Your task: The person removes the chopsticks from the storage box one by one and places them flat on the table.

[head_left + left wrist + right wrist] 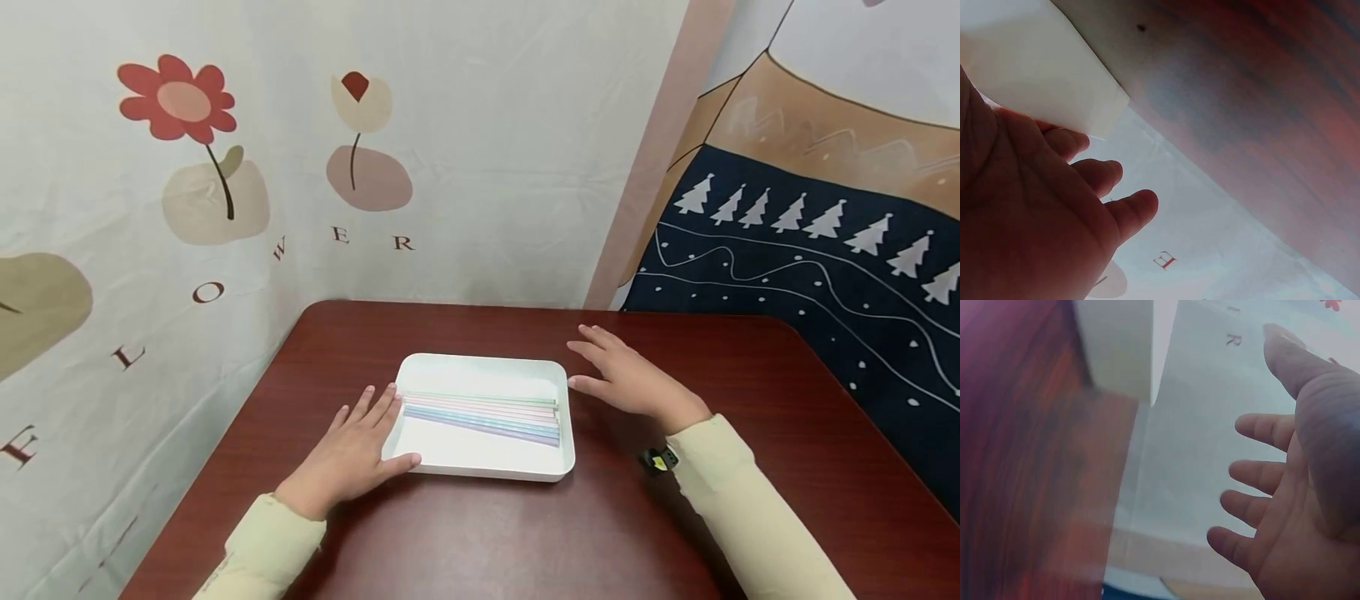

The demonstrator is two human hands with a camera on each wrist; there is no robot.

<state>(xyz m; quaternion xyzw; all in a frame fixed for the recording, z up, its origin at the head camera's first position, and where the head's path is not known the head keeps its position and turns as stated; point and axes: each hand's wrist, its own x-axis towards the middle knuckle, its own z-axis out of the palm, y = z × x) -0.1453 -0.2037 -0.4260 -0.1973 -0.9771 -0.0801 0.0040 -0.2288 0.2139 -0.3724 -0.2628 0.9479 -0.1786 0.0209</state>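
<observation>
A white rectangular tray (480, 458) stands in the middle of the table. Across it lie several long, thin pastel sticks (487, 410) side by side, in green, pink, blue and purple. At the tray's left end is my left hand (352, 454), fingers straight, with fingertips and thumb right at the rim. In the left wrist view, the fingers (1132, 212) extend beside the tray's pale wall (1054, 75). My right hand (626, 375) holds nothing and hovers just off the tray's right end, fingers spread. The right wrist view shows that hand (1297, 487) beside the tray's corner (1119, 356).
The dark red-brown wooden table (480, 542) has rounded far corners. Behind it hangs a pale cloth (495, 167) printed with flowers and letters. A dark blue cloth (757, 275) with white trees hangs at the right. A small black device (658, 460) sits at the right cuff.
</observation>
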